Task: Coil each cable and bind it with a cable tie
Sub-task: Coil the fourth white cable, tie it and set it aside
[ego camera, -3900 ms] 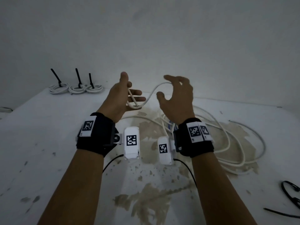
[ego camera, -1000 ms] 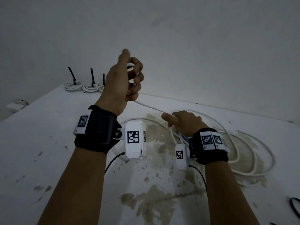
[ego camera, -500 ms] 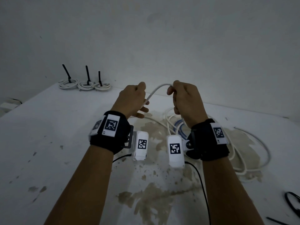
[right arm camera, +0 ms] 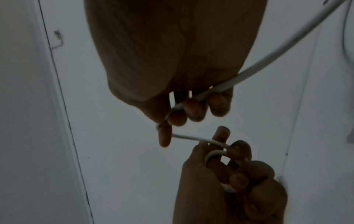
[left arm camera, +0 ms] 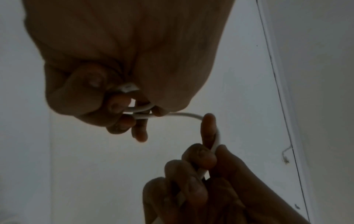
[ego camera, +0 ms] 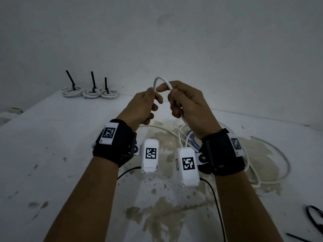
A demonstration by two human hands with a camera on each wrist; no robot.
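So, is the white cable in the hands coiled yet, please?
Barely: the left hand holds one small loop, and the cable mostly sprawls loose on the table.

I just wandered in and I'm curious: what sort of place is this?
Probably a bare workroom or makeshift workbench, not a home. A stained white table stands against a plain wall; three bound cable coils sit at the back, and loose white cable lies piled there.

The black cable (ego camera: 315, 219) at the table's right is cut off by the edge.
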